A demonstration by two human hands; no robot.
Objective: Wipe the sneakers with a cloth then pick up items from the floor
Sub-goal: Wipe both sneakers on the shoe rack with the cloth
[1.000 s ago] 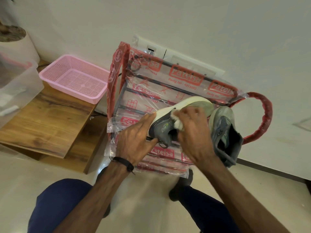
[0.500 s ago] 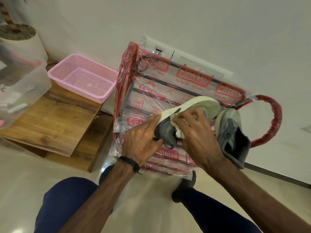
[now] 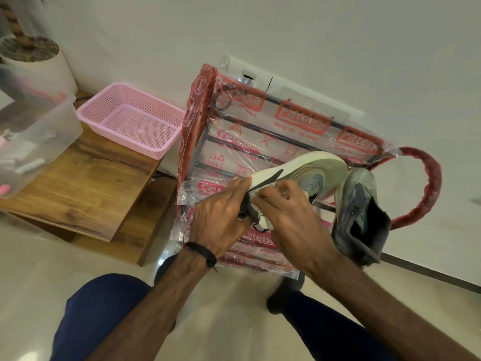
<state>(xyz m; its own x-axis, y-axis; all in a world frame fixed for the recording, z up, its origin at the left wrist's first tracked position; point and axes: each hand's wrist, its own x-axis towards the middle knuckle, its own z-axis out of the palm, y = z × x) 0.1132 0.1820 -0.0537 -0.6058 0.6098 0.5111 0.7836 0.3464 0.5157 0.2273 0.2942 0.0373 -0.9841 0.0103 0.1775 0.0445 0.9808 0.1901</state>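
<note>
Head view: pink basket (image 3: pixel 130 123) holds nothing; clear bin (image 3: pixel 59 121) holds blurred items.

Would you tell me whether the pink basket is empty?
Empty: the pink basket shows only its bare mesh floor and walls, nothing inside.

Plastic-wrapped shoe rack (image 3: pixel 250 131) against the wall.
Two sneakers on top: a tilted pale one (image 3: pixel 307 169) and a grey one (image 3: pixel 360 204) at its right end.
</note>
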